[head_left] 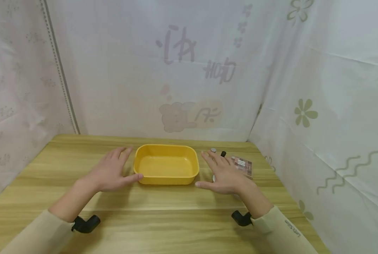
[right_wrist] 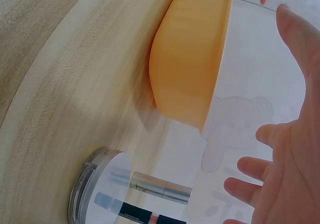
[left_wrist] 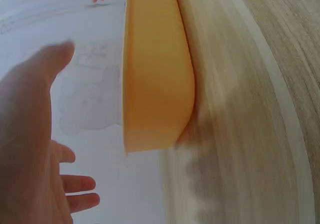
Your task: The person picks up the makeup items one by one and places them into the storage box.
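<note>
A yellow rectangular basin (head_left: pixel 168 180) with rounded corners sits on the wooden table, with nothing inside it. On its left side my left hand (head_left: pixel 114 171) hovers with fingers spread, the thumb overlapping the near left corner in the head view. My right hand (head_left: pixel 223 174) is held on the other side, its fingers extended and apart from the basin wall. In the right wrist view, the right palm (right_wrist: pixel 292 169) faces the basin (right_wrist: pixel 187 58) and holds nothing. The left wrist view shows the left fingers (left_wrist: pixel 80 184) beside the basin (left_wrist: pixel 155 73), also holding nothing.
Right of the basin stand a silver tube (right_wrist: pixel 162 188), a dark tube (right_wrist: pixel 135 212) and a round clear-lidded compact (right_wrist: pixel 97 184), partly behind my right hand. A checkered palette (head_left: pixel 243 165) lies farther right. Patterned white curtains (head_left: pixel 138 70) enclose the table (head_left: pixel 163 225).
</note>
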`<state>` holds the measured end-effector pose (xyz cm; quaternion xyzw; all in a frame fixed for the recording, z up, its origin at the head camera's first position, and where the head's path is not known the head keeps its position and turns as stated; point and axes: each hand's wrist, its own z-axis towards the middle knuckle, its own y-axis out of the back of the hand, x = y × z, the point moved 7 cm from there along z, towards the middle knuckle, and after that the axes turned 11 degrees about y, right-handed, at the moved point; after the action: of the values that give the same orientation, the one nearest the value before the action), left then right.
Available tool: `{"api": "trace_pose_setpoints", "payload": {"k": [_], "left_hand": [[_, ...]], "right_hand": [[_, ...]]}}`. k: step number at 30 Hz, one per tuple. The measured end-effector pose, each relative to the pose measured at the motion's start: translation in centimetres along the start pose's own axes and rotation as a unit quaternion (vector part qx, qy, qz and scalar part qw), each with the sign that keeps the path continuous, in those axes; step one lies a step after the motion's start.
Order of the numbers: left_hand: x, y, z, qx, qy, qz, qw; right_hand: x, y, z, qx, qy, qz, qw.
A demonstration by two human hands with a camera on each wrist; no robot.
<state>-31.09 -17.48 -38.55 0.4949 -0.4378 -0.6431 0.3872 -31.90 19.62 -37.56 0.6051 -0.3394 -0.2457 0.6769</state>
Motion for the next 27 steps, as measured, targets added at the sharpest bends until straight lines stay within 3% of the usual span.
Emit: {"api": "trace_pose_setpoints", "payload": {"k": [9,15,20,24,27], "left_hand": [[1.1,0.0,1.7,0.01,0.036,-0.029,0.9989],[2.0,-0.7,3.0,0.019,0.072,-0.075,0.9944],[1.9,-1.5,4.3,0.023,0.087,-0.106,0.9903],[1.5,-2.5,4.9,0.023,0.075,-0.094,0.9925],[1.2,-3.2,4.9,0.021,0.062,-0.05,0.9966]], "right_hand": [[0.3,0.6,0.2,-0.011,0.004,-0.01,0.9999],[0.3,0.5,0.2,-0.012,0.002,-0.01,0.9999],[0.3,0.3,0.0,-0.014,-0.004,-0.005,0.9999],[0.3,0.1,-0.2,-0.011,-0.008,-0.003,0.9999],[0.3,0.0,-0.3,-0.012,-0.009,-0.001,0.9999]]}}
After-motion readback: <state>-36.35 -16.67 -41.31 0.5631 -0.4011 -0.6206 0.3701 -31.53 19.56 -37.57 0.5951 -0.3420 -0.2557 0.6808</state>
